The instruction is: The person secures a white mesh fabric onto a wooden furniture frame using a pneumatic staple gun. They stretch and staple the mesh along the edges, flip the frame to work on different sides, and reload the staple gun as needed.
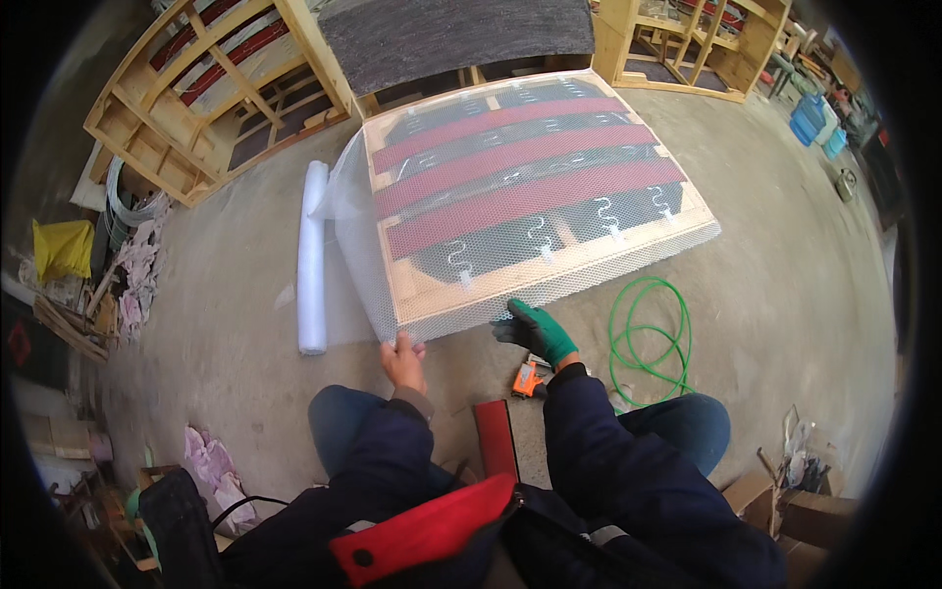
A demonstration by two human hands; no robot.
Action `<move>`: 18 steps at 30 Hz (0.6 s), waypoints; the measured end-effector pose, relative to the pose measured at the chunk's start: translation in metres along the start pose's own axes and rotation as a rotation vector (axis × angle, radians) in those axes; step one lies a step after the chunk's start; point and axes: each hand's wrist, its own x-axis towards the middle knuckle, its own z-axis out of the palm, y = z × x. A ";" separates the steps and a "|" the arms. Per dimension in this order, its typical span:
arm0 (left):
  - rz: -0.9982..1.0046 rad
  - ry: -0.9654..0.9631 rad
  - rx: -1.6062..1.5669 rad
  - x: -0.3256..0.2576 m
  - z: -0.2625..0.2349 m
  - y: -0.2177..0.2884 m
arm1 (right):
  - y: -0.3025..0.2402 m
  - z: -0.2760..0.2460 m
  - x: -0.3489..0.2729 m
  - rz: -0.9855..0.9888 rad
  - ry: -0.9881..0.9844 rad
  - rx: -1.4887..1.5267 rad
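Note:
A wooden seat frame [432, 299] with dark red webbing straps [530, 147] and zigzag springs [540, 236] lies on the floor before me. Bubble wrap [628, 250], see-through and finely patterned, is spread over it and hangs past its near edge. With the fingers of my bare left hand [402, 363] I pinch this sheet at the frame's near left corner. My right hand [535, 329], in a green glove, is at the near edge of the sheet, its fingers stretched out and holding nothing. An orange staple gun [527, 380] lies just below the right hand.
A white roll [312, 260] lies left of the frame, joined to the sheet. To the right, a green air hose [650, 339] is coiled on the floor. Other wooden frames [216, 98] stand behind. Scraps [137, 275] lie far left; blue water jugs [807, 120] stand far right.

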 end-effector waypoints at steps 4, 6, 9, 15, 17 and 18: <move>0.059 -0.054 0.027 0.008 -0.007 -0.007 | 0.007 -0.015 0.009 0.060 -0.007 -0.006; 0.073 -0.110 0.013 0.013 -0.009 -0.012 | 0.014 -0.023 0.018 -0.062 -0.011 -0.149; 0.071 -0.115 -0.076 0.017 -0.008 -0.022 | 0.026 -0.037 0.034 -0.022 0.147 -0.351; -0.125 -0.199 -0.213 0.010 0.003 -0.024 | 0.040 -0.054 0.047 -0.386 -0.149 -0.749; -0.160 -0.262 -0.222 0.006 0.007 -0.020 | 0.038 -0.053 0.048 -0.326 -0.178 -0.663; -0.164 -0.305 -0.215 0.004 0.008 -0.017 | 0.037 -0.051 0.048 -0.253 -0.152 -0.503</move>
